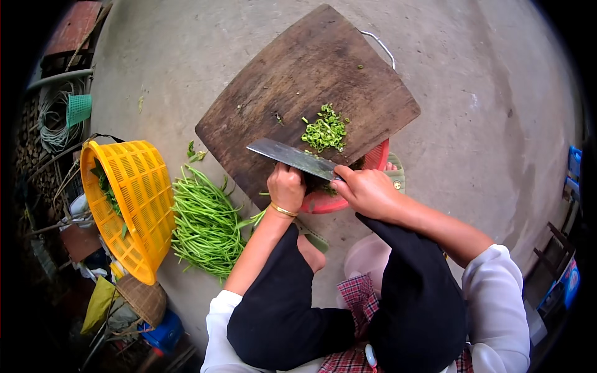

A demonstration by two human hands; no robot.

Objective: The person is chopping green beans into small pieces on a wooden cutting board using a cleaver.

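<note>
My right hand grips the handle of a cleaver, its wide blade slanting up to the left over the near part of a worn wooden cutting board. Just behind the blade, my left hand is curled over green stems; a gold bangle circles that wrist. The fingertips and most of the held stems are hidden. Beyond the blade lies a small heap of chopped green rings. A red plastic basin shows partly under the board, with dark green bits in it.
A large pile of green stems rests on the concrete floor to the left. Beside it, a yellow plastic basket lies tipped with leaves inside. The board has a metal handle. Clutter, including a woven basket, lines the left edge.
</note>
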